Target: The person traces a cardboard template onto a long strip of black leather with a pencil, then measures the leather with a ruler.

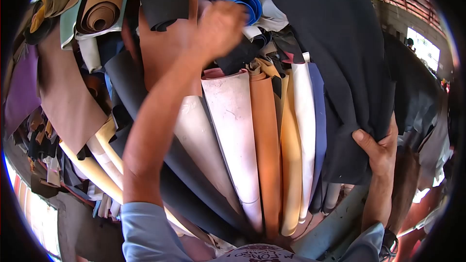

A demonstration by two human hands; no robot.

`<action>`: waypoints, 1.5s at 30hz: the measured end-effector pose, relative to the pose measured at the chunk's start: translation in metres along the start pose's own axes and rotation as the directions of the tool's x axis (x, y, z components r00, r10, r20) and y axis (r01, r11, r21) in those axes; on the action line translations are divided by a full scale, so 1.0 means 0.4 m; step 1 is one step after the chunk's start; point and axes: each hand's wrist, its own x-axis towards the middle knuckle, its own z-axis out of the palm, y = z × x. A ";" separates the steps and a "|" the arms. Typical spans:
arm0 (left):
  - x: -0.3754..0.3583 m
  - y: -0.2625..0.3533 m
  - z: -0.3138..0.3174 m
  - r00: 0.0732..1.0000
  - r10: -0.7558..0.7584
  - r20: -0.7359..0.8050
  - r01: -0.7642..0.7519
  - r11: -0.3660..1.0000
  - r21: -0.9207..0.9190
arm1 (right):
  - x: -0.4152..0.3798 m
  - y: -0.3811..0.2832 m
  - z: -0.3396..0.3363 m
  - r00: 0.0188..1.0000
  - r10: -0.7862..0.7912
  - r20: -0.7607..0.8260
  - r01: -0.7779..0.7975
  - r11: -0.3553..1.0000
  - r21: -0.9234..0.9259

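Observation:
My left hand (224, 25) is raised among the rolls, its fingers curled in and blurred. It is in front of a blue roll (253, 6) and just above a dark piece of material (238, 54). Whatever those fingers hold, if anything, is hidden. On the right, my right hand (381, 150) grips the edge of a large black sheet of material (340, 68), thumb on the front and fingers behind. The sheet hangs down from the top of the stack.
Upright rolls stand below: white (233, 131), orange-brown (266, 145), yellow (291, 165) and blue (317, 116). A brown roll (101, 17) lies on top at left. A purple sheet (24, 87) and a brown sheet (68, 92) hang there. More dark material (417, 87) hangs at right.

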 end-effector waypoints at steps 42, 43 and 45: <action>-0.305 -0.377 -0.117 0.969 -0.239 0.066 0.193 0.894 0.405 | 1.170 0.240 1.041 0.903 0.033 0.429 0.048 0.983 -0.175; -0.306 -0.382 -0.116 0.971 -0.230 0.062 0.188 0.899 0.396 | 1.177 0.241 1.059 0.912 -0.010 0.410 0.100 0.975 -0.199; -0.308 -0.389 -0.111 0.975 -0.215 0.050 0.181 0.910 0.373 | 1.177 0.236 1.078 0.921 -0.094 0.379 0.207 0.941 -0.269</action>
